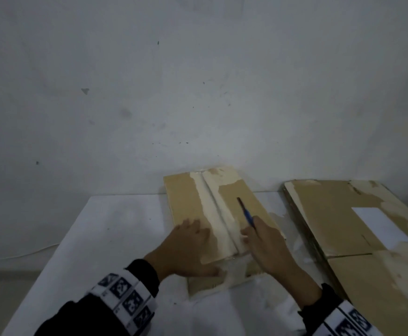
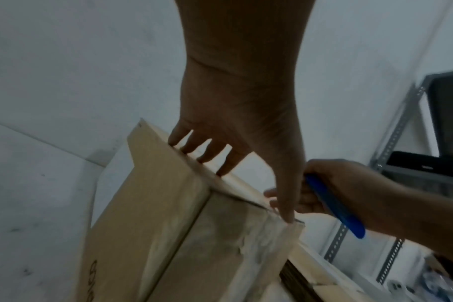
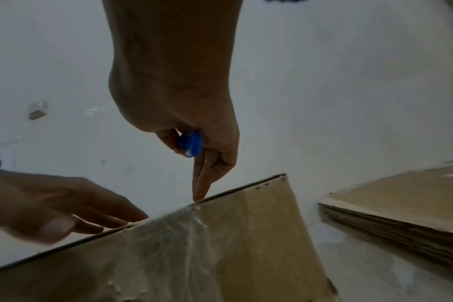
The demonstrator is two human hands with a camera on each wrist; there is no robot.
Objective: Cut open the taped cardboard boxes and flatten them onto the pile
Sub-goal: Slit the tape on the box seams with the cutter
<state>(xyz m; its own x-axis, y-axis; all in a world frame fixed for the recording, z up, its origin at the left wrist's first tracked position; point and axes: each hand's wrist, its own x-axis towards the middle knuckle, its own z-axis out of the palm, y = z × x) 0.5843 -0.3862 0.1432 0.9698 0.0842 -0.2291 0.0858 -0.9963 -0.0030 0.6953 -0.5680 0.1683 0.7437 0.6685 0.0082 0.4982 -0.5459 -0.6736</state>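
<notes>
Both arms wear dark, probably black, long sleeves that end at the wrists, leaving the left hand (image 1: 186, 248) and right hand (image 1: 268, 246) bare. Over each sleeve, just behind the wrist, sits a broad white band (image 1: 125, 297) printed with square black-and-white coded markers in a row; the band on the right wrist (image 1: 353, 321) is only partly in frame.

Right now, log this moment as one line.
left hand flat on box | right hand holds blue cutter, fingertip on tape seam | pile right
</notes>
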